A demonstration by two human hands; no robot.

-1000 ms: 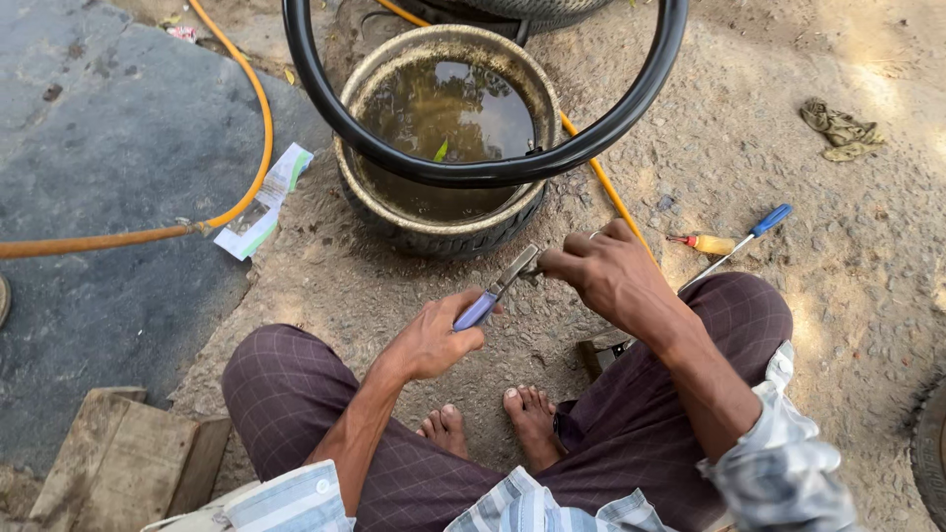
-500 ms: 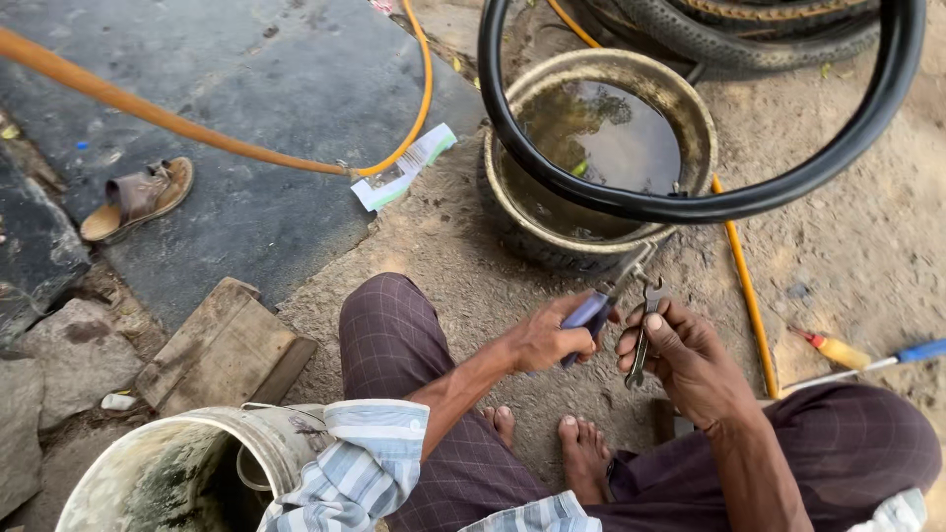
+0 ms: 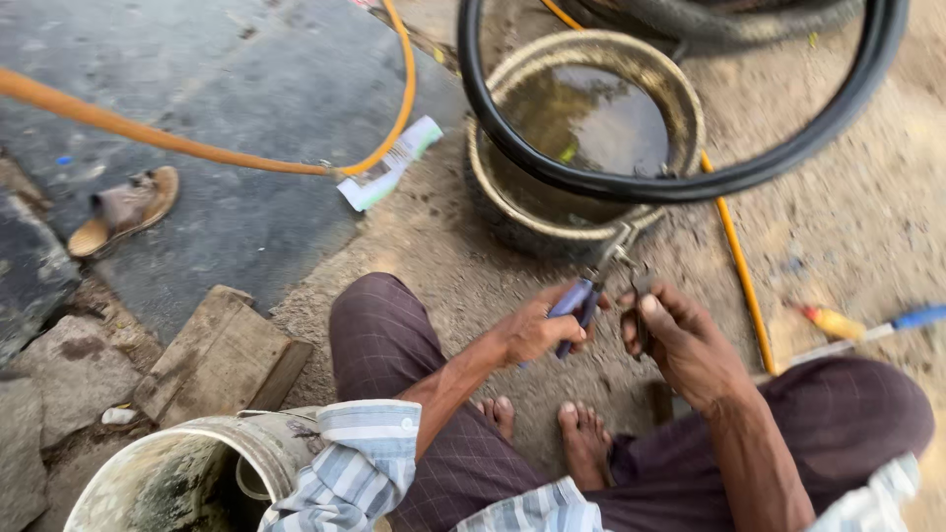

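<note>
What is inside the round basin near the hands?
The basin holds murky brown water, with a small green bit floating near the tube. A black rubber tube lies across its rim and covers the near part; the bottom cannot be seen through the water.

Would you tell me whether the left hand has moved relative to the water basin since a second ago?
Cannot tell: the camera swung. The left hand with the pliers sits just below the water basin, as before.
</note>
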